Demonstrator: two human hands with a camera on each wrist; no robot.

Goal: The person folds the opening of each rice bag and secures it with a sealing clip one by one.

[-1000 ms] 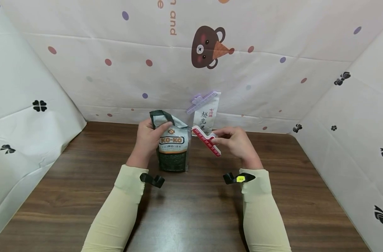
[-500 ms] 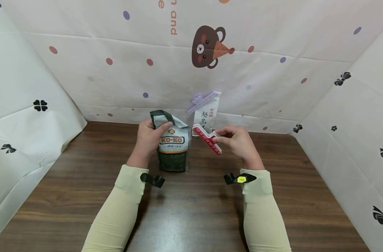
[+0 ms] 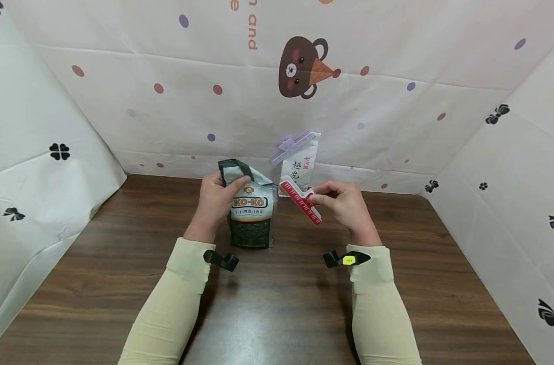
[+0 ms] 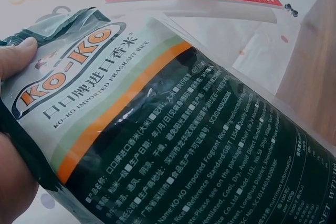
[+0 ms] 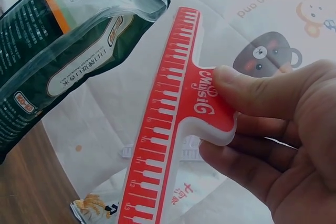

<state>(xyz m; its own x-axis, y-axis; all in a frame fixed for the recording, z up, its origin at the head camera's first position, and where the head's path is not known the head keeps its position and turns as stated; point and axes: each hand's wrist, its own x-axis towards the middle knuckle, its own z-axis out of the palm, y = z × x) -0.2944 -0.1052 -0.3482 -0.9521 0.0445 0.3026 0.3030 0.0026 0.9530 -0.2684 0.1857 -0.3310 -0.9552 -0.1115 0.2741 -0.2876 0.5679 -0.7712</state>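
Note:
A green and white KO-KO rice bag [image 3: 251,218] stands on the table, its top folded over. My left hand [image 3: 214,200] grips the folded top, with the thumb [image 4: 18,56] across the front. Between thumb and fingers, my right hand [image 3: 345,203] pinches a red and white bag clip [image 3: 300,202] by its handle, just right of the bag and apart from it. Piano keys and the word "Music" are printed on the clip [image 5: 163,124]. The clip's long edges look closed in the right wrist view.
Behind the red clip, a white rice bag [image 3: 304,159] leans against the back wall, a purple clip [image 3: 292,147] fastened slantwise on its top. Patterned white sheets [image 3: 176,121] enclose the brown wooden table [image 3: 277,304] at the back and both sides.
The right hand has lifted the red clip very slightly up and right. The left hand and the KO-KO bag have stayed almost where they were.

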